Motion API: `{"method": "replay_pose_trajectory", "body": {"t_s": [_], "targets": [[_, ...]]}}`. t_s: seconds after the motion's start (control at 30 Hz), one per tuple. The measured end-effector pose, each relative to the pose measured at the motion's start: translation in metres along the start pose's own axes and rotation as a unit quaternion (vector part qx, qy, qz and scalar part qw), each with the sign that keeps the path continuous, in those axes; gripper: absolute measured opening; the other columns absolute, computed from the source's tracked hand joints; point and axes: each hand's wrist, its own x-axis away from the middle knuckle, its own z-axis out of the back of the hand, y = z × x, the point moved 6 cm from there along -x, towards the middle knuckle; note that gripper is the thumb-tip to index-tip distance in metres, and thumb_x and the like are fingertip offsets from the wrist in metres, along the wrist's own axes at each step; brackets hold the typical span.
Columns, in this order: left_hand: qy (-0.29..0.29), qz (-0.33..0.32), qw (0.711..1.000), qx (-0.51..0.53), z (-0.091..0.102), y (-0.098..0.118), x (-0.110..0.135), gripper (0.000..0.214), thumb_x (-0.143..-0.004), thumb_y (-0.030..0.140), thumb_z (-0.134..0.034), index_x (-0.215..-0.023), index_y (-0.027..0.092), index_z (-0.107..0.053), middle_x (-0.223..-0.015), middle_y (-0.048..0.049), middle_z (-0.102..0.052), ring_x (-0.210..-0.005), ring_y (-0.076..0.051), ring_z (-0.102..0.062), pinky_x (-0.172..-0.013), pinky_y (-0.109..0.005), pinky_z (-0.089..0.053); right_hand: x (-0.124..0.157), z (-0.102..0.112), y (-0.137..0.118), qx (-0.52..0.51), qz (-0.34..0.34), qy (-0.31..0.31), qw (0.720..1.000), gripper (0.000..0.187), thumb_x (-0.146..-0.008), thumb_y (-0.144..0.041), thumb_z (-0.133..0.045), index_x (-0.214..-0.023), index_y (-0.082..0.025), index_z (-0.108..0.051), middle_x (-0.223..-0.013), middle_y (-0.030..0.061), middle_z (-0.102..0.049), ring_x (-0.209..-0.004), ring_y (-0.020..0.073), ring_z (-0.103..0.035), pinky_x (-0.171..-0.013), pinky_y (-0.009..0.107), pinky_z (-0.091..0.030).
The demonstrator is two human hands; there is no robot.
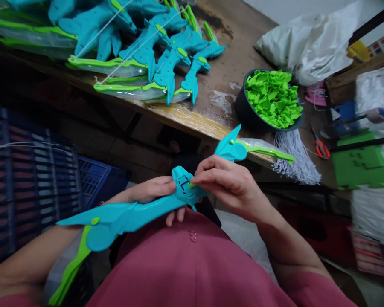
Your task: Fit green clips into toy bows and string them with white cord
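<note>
I hold a turquoise toy bow (137, 213) with lime-green limb tips across my lap. My left hand (153, 192) wraps around its grip from behind, fingers curled under it. My right hand (227, 183) pinches at the bow's centre block (183, 187), thumb and fingers closed on a small lime-green piece there. The bow's far end (230, 147) rises toward the table edge, its green tip (269, 151) lying over the edge.
A pile of finished turquoise and green bows (141, 47) lies on the wooden table (237, 38). A dark bowl (243, 113) holds green foam pieces (272, 98). White string bundle (296, 157), red scissors (321, 149), white bags (310, 42), blue crates (28, 170) at left.
</note>
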Motion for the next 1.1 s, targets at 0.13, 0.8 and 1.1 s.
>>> {"method": "replay_pose_trajectory", "body": {"t_s": [0.13,0.8,1.1], "targets": [[-0.024,0.023,0.999,0.008,-0.007,-0.011,-0.004,0.065,-0.093,0.07,-0.059,-0.113,0.009,-0.069,-0.091,-0.017,-0.076,-0.063,-0.022,-0.071,-0.064,-0.029,-0.056,-0.001,-0.01,0.008,-0.051,-0.03,-0.056,0.997,0.014,-0.101,-0.016,-0.059,-0.11,-0.021,-0.068,-0.098,0.0032,-0.067,-0.086,0.0128,-0.065,-0.074,0.023,-0.053],[-0.051,0.028,0.998,-0.039,-0.002,-0.027,-0.004,0.046,-0.1,0.053,-0.059,-0.119,0.012,-0.058,-0.084,-0.0119,-0.074,-0.052,-0.015,-0.066,-0.046,-0.021,-0.051,0.006,-0.035,0.023,-0.038,-0.06,-0.169,0.983,0.013,-0.1,-0.012,-0.058,-0.103,-0.015,-0.07,-0.096,0.0044,-0.064,-0.085,0.0129,-0.061,-0.075,0.024,-0.048],[-0.033,0.037,0.996,-0.081,-0.004,-0.032,-0.004,0.042,-0.096,0.053,-0.065,-0.111,0.014,-0.06,-0.09,-0.012,-0.075,-0.055,-0.014,-0.066,-0.049,-0.021,-0.05,0.018,-0.046,0.018,0.063,-0.065,-0.122,0.988,0.027,-0.098,-0.02,-0.066,-0.124,-0.018,-0.061,-0.122,0.0108,-0.055,-0.107,0.021,-0.058,-0.087,0.034,-0.052]]}}
